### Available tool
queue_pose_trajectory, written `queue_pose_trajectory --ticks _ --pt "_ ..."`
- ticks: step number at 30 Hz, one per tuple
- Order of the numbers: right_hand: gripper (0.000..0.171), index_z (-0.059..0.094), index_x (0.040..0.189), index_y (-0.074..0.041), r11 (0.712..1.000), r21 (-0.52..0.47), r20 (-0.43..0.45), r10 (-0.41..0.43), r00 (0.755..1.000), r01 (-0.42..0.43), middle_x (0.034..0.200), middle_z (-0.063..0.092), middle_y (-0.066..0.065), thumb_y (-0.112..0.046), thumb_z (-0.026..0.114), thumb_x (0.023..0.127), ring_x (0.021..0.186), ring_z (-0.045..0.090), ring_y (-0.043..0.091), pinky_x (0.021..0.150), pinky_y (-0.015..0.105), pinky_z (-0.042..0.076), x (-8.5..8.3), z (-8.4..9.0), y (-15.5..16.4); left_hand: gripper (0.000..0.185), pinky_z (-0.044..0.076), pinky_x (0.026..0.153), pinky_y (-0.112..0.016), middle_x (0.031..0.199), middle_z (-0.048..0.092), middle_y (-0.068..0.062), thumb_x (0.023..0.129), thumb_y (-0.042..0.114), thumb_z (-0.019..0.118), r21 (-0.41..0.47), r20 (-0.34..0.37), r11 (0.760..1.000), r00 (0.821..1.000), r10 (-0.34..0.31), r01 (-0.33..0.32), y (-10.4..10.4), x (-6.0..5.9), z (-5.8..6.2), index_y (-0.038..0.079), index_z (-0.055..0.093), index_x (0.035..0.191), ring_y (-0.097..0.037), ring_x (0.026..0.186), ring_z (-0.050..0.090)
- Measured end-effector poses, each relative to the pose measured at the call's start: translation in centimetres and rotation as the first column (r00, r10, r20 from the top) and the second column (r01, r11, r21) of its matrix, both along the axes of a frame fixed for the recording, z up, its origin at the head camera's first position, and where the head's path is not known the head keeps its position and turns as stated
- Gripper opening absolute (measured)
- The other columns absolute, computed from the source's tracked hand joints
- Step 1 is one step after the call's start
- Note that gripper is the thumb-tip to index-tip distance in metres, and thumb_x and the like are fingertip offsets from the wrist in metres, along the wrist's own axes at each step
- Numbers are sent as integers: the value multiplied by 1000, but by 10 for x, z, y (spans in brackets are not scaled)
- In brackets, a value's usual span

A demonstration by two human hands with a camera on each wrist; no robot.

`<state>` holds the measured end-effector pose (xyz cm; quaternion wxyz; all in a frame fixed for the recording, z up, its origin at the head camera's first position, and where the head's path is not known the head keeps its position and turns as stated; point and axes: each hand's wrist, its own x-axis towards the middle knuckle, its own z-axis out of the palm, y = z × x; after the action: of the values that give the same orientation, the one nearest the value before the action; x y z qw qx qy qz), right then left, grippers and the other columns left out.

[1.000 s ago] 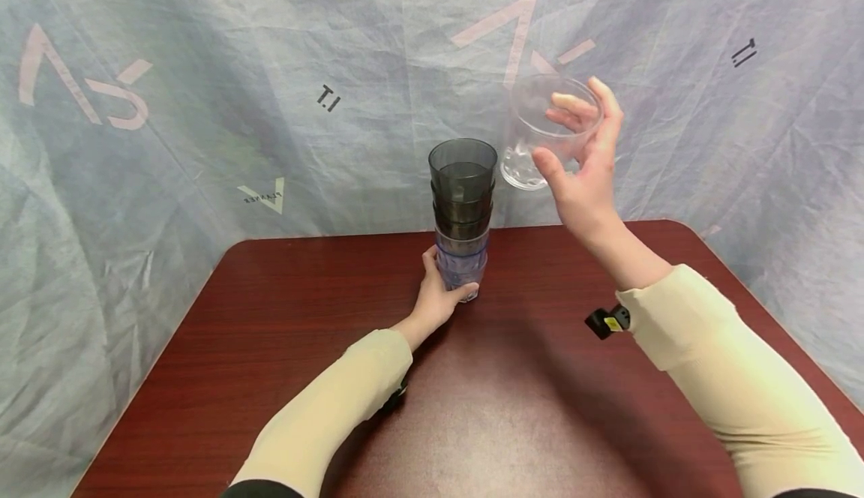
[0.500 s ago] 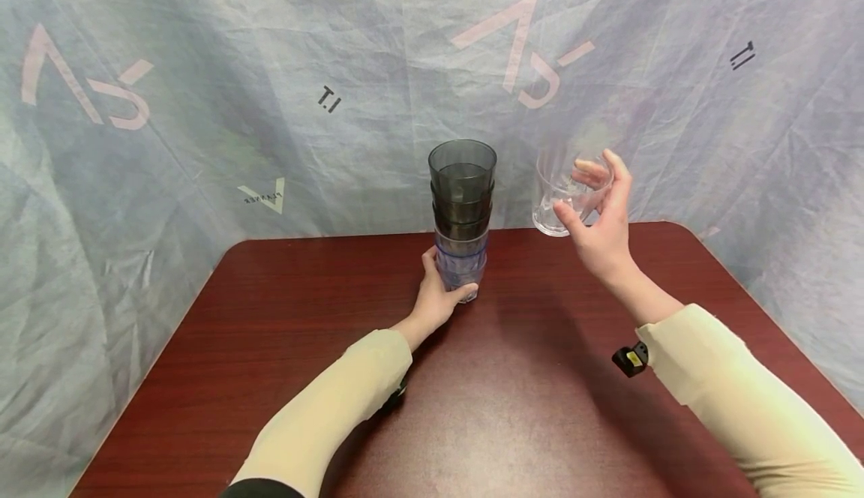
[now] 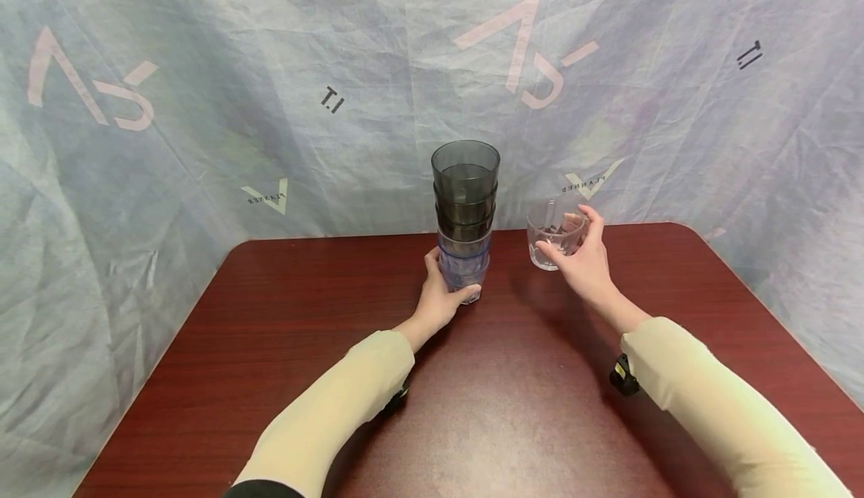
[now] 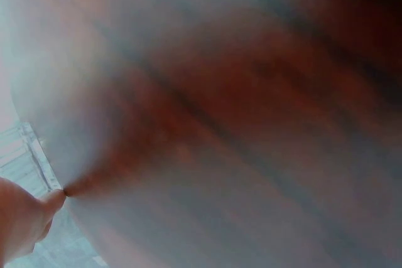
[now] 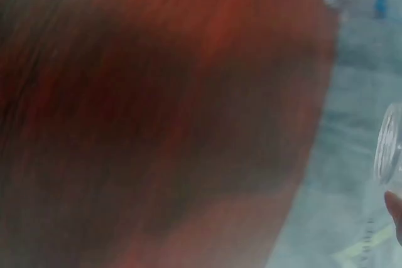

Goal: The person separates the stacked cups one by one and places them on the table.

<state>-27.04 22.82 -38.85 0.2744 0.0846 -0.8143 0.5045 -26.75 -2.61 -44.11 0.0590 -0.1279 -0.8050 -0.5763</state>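
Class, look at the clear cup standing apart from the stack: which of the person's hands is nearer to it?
Right. The right hand holds the clear cup on the table; the left hand grips the base of the stack of cups beside it.

Staged recording booth (printed sheeting (image 3: 202, 108))

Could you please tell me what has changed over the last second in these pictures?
The right hand brought the clear cup down from above the stack to the table, right of the stack, and keeps its grip on it. The left hand still holds the stack's base; the stack has not moved.
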Motion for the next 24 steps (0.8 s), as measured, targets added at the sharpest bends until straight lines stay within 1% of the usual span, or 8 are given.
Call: queue_pose_trajectory --ticks 4,8,14,19,24 --pt "86 19 142 -6 1000 25 82 -9 997 7 132 51 15 -14 80 82 109 52 29 87 37 38 -10 -15 3 90 36 104 -43 145 40 -15 84 20 79 -10 21 1000 1000 3 -2 -1 0 1 17 13 146 -27 131 43" --pt "87 19 142 -7 1000 31 143 2 990 -6 133 49 19 -18 80 82 113 52 32 92 45 38 -17 -22 3 91 38 103 -43 145 40 -13 84 22 78 -19 31 1000 1000 -3 3 -1 0 0 19 12 147 -26 130 44" --pt "87 16 142 -6 999 47 213 14 977 -25 133 47 21 -21 79 84 111 51 35 93 46 37 -23 -29 0 90 38 103 -44 145 40 -12 85 22 78 -18 30 1000 1000 -7 8 -1 0 0 21 13 147 -26 130 44" --pt "85 15 139 -4 998 52 278 27 960 -43 136 44 22 -22 78 85 119 45 40 97 49 34 -25 -32 -2 90 37 103 -43 146 40 -13 85 21 78 -15 43 1000 999 -4 5 0 1 1 20 13 147 -26 131 43" --pt "85 15 138 -4 998 44 292 34 956 -49 138 43 22 -22 79 84 120 45 41 98 49 33 -26 -34 -4 90 37 104 -43 146 40 -13 85 22 78 -19 41 1000 999 -3 4 -2 1 1 20 13 147 -26 131 43"
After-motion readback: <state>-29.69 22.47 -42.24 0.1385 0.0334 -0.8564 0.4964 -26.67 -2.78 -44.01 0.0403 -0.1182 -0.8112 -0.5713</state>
